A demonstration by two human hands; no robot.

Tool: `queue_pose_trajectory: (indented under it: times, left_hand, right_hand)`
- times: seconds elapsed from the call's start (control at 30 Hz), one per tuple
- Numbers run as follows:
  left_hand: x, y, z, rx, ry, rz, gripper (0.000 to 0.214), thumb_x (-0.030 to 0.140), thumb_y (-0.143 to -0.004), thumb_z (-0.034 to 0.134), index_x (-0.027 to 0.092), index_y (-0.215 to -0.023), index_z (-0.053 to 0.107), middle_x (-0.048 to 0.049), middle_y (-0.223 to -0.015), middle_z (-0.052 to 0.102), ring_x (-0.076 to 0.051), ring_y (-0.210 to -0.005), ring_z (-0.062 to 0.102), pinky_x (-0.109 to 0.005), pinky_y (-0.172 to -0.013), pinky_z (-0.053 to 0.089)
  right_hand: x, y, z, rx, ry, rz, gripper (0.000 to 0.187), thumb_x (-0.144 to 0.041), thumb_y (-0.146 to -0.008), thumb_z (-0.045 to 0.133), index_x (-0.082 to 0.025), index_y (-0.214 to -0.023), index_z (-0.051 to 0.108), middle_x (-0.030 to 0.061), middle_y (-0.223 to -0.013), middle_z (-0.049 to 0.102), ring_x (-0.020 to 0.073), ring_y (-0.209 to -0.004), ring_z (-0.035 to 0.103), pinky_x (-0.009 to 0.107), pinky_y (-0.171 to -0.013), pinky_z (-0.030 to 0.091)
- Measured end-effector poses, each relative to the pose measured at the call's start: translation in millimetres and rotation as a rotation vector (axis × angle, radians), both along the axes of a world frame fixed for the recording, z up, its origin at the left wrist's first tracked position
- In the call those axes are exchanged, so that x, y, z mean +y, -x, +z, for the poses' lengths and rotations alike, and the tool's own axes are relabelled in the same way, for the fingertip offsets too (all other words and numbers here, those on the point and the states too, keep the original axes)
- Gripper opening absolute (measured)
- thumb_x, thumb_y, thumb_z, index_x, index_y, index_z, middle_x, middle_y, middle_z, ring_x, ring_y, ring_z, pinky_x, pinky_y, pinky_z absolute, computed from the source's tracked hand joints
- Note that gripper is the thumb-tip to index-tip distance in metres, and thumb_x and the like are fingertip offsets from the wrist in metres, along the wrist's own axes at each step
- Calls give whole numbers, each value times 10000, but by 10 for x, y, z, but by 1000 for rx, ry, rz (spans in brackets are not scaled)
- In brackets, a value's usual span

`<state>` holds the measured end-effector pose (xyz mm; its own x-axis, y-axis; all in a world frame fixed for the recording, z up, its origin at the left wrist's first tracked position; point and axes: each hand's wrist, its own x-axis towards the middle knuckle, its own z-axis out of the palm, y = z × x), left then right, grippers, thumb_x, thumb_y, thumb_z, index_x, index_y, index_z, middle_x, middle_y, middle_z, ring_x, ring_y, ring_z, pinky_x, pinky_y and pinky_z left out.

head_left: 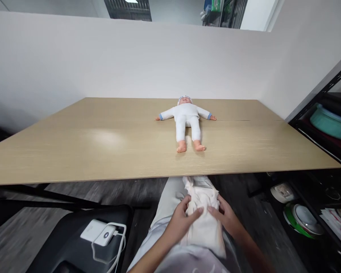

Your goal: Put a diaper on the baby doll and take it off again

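Observation:
A baby doll (187,122) in a white suit lies on its back on the wooden table (102,148), arms spread, feet toward me. Below the table's front edge a cream cloth bundle (203,218) rests on my lap. My left hand (180,222) lies on the bundle's left side with thumb and fingers curled over it. My right hand (226,216) presses on its right side, fingers laid on the fabric. Both hands are well short of the doll.
A white power bank with a coiled cable (102,233) lies on a black chair seat at lower left. A black metal shelf (324,151) at the right holds a teal basin (331,123) and bowls (301,218). A white partition wall stands behind the table.

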<state>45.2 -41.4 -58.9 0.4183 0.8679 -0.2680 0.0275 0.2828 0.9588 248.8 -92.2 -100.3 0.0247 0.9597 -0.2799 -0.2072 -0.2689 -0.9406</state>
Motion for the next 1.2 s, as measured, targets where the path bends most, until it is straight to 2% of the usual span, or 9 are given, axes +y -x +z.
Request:
queue_pose_trajectory:
  times: [0.13,0.23,0.37,0.53,0.63,0.77,0.93,1.07,1.2]
  left_hand:
    - [-449,222,559,-79,-62,-8,601,554,-893,854,216,-1364,693,-123,-1329,786,-296,-1220,741,-365,-1059,604]
    - [-392,219,682,-115,-98,41,646,572,-892,850,213,-1401,679,-128,-1346,778,-298,-1232,737,-363,-1070,597]
    - [5,130,581,-159,-121,126,666,589,-880,853,209,-1398,675,-129,-1375,760,-305,-1278,711,-366,-1084,579]
    - [331,73,352,-183,-28,186,578,633,-845,863,192,-1191,719,-104,-1169,797,-287,-1108,736,-353,-959,596]
    - [367,66,230,-166,6,201,514,635,-851,854,195,-1074,709,-73,-1039,783,-254,-992,720,-327,-886,586]
    - [346,90,111,-107,5,206,486,647,-866,833,195,-981,694,-53,-936,743,-230,-912,678,-307,-849,559]
    - [302,100,48,-36,19,221,462,639,-894,810,202,-947,671,-44,-899,721,-224,-895,665,-285,-841,535]
    - [269,68,77,12,-20,215,417,614,-938,772,214,-974,662,-43,-929,732,-228,-919,678,-282,-859,542]
    - [285,191,168,254,-255,137,279,509,-1019,687,231,-1028,701,-54,-922,737,-232,-855,676,-303,-792,539]
  right_hand:
    - [-496,83,525,-72,-70,-40,740,-552,-847,900,-269,-1475,630,150,-1402,751,369,-1241,744,478,-996,655]
    - [-390,172,770,-141,-121,-41,713,-575,-859,880,-248,-1448,649,155,-1406,749,370,-1266,733,462,-1005,659]
    - [108,300,884,-119,-166,-73,690,-625,-879,843,-225,-1411,659,161,-1406,752,355,-1268,736,450,-1010,656]
    - [537,328,711,-84,-195,-59,683,-610,-896,836,-215,-1419,643,154,-1369,764,342,-1282,725,465,-1061,617]
    - [572,251,559,-205,-157,-24,608,-622,-953,764,-204,-1383,662,127,-1230,797,308,-1138,755,420,-964,629]
    - [471,110,466,-622,-168,-127,413,-610,-988,714,-207,-1074,687,49,-891,743,229,-819,700,334,-743,575]
    - [480,56,628,-890,-503,-429,318,-437,-983,765,-251,-1157,575,53,-1090,695,201,-918,685,327,-805,590]
    - [845,140,882,-1068,-762,-121,359,-285,-1041,684,-264,-1385,585,100,-1361,696,250,-1336,632,433,-1128,546]
    - [1340,238,921,-1225,-716,212,587,-376,-1087,618,-251,-1640,470,132,-1704,499,320,-1619,405,563,-1309,406]
